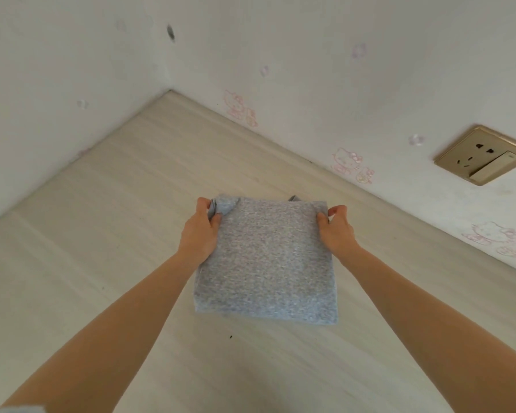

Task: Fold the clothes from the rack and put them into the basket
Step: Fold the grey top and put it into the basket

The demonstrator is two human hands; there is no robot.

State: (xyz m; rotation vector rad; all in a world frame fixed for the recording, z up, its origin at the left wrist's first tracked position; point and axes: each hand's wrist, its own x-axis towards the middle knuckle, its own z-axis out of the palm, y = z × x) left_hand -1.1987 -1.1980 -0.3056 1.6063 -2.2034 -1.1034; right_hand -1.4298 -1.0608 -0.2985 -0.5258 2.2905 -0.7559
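Note:
A grey heathered garment (267,260), folded into a small rectangle, lies on the pale wooden surface (108,222) in the middle of the view. My left hand (200,231) pinches its far left corner, thumb on top and fingers under the layers. My right hand (337,229) pinches the far right corner the same way. The near edge of the cloth rests flat on the wood. Neither the rack nor the basket is in view.
White walls meet in a corner at the back. A gold wall socket with a switch (483,155) sits on the right wall, with faint pink cartoon stickers (240,110) along its base. A small dark speck (230,336) lies on the wood near the cloth.

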